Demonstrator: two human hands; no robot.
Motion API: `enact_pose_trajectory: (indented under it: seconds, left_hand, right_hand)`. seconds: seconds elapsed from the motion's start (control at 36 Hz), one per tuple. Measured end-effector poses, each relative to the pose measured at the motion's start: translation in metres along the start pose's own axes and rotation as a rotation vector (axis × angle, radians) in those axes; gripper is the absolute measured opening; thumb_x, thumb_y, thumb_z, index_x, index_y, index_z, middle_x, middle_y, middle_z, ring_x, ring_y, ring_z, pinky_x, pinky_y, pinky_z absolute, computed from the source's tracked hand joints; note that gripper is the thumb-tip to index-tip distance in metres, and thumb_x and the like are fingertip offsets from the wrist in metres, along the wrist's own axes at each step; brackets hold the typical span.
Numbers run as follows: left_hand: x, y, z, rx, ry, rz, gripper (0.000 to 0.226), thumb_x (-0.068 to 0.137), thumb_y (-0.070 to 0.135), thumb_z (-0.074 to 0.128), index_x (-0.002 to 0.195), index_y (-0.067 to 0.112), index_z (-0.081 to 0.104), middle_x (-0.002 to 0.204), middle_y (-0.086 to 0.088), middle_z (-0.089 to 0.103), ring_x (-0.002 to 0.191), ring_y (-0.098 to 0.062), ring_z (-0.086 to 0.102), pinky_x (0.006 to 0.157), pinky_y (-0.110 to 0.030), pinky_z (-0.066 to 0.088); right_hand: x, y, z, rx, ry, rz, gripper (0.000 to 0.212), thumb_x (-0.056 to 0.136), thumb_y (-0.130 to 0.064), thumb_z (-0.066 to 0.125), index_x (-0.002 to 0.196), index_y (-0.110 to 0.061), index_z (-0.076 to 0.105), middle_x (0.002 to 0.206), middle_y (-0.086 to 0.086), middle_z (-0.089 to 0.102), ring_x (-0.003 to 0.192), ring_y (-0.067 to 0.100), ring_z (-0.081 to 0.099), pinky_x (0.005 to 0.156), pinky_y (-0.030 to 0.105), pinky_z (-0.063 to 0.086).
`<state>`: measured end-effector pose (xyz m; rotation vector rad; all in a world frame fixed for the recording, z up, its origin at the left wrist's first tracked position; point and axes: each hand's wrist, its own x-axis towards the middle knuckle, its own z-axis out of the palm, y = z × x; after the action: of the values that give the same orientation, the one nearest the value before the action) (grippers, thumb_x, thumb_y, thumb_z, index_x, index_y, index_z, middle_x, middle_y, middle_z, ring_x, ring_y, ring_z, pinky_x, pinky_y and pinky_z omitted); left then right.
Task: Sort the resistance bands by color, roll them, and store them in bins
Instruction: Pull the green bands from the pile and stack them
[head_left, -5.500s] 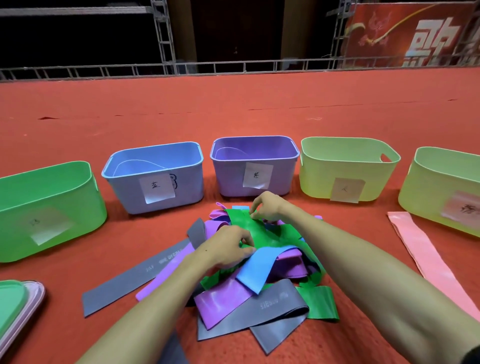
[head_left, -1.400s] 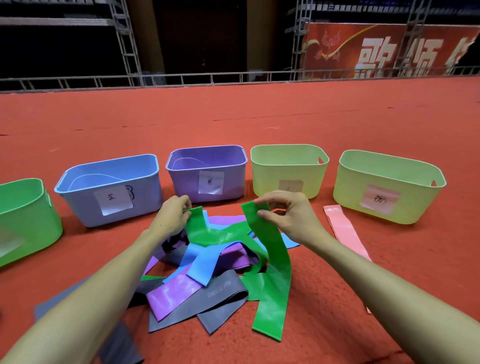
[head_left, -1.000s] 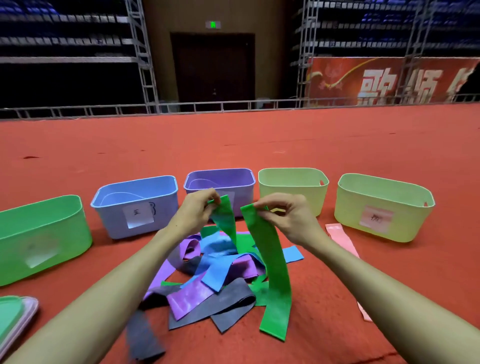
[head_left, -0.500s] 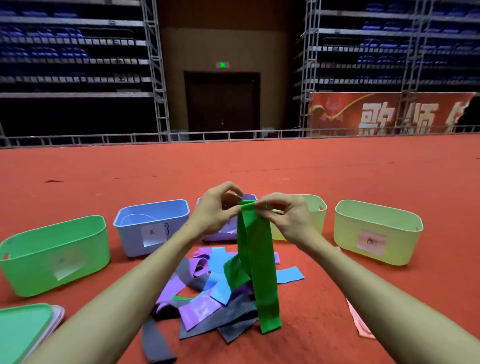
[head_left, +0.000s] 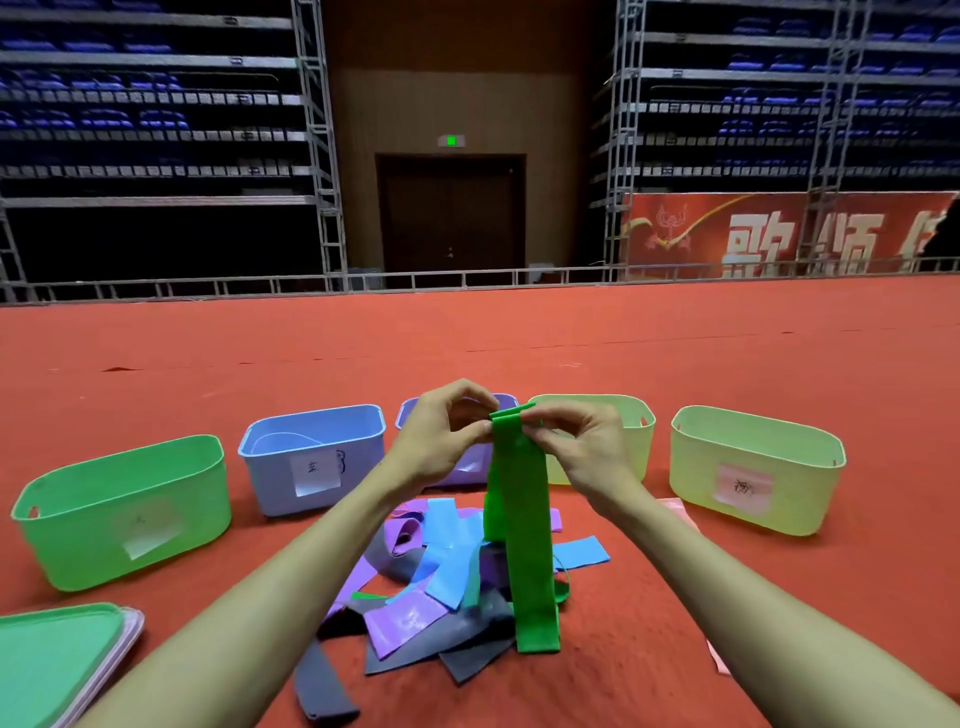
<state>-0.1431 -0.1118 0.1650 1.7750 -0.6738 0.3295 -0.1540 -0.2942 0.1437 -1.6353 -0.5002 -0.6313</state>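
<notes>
The purple bin is mostly hidden behind the left hand. The lids, perhaps two, run off the lower-left edge.

Head-worn camera faces forward, perhaps slightly down, close behind the hands

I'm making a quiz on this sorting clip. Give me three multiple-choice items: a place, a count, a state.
1. Where does the green bin stand? A) left end of the row B) right end C) middle
2. How many bins form the row? A) three B) five C) seven
3. The green band is: A) rolled in a bin B) flat on the floor C) hanging from left hand and right hand
1A, it sits leftmost; 2B, five show; 3C, both pinch its top end.
</notes>
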Motion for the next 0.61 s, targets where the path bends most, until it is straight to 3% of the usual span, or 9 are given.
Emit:
enact_pose_trajectory:
  seconds: [0.31,0.44,0.61]
  left_hand:
    - [-0.003,0.005,0.002,0.002,-0.009,-0.018,0.021,0.084,-0.015,0.059,0.095,0.003,0.061,0.089,-0.007,0.071,0.081,-0.008,0.07,0.076,-0.019,0.055]
    - [-0.005,0.005,0.003,-0.004,-0.021,-0.025,0.024,0.084,-0.015,0.059,0.09,0.008,0.061,0.086,-0.005,0.071,0.079,-0.009,0.071,0.077,-0.021,0.055]
    - [-0.005,0.004,0.004,-0.02,-0.015,-0.026,0.022,0.084,-0.015,0.059,0.091,0.006,0.062,0.086,-0.005,0.071,0.08,-0.009,0.071,0.076,-0.02,0.055]
  right_hand:
    - [-0.003,-0.004,-0.001,0.016,0.007,0.017,0.035,0.077,0.01,0.071,0.077,-0.024,0.074,0.081,0.009,0.073,0.077,0.018,0.069,0.08,0.041,0.057]
    - [-0.006,-0.007,-0.001,0.036,0.008,0.039,0.037,0.076,0.01,0.071,0.075,-0.026,0.074,0.075,-0.004,0.074,0.076,0.013,0.069,0.078,0.034,0.057]
    - [-0.007,-0.012,-0.002,0.032,-0.011,0.01,0.034,0.076,0.012,0.07,0.078,-0.022,0.074,0.076,-0.008,0.074,0.078,0.01,0.07,0.076,0.026,0.056]
